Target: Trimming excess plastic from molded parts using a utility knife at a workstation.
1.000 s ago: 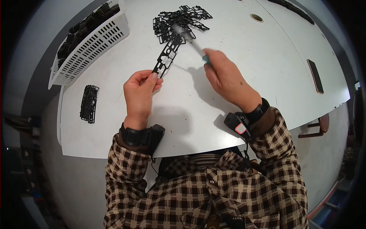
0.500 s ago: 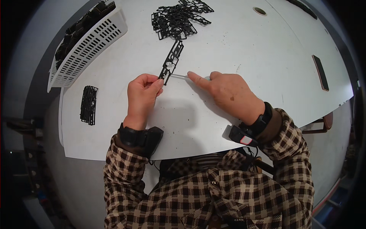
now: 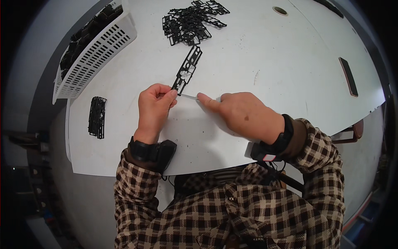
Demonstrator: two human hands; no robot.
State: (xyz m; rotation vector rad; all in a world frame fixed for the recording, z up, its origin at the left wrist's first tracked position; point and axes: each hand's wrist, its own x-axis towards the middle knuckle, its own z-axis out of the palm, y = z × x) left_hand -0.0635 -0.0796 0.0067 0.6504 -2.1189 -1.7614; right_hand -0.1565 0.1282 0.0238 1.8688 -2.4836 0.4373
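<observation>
Between the thumb and fingers of my left hand, the near end of a long, narrow black plastic frame with cut-out openings is pinched. The frame slants up and away toward the right, and a whitish patch shows at its middle. My right hand is closed on a thin grey blade-like tool, with the index finger stretched along it. The tool's tip meets the frame's near end, close to my left fingertips. The tool's handle is hidden under my right hand.
Beyond the frame lies a heap of similar black frames. A small stack of black pieces rests at the left. A white slotted basket holds dark parts. Farther right are a roll of tape and a phone on the white table.
My right hand has come nearer to me and slightly left. The tool's tip has shifted from the frame's right side down to its near end. My left hand keeps its pinch.
</observation>
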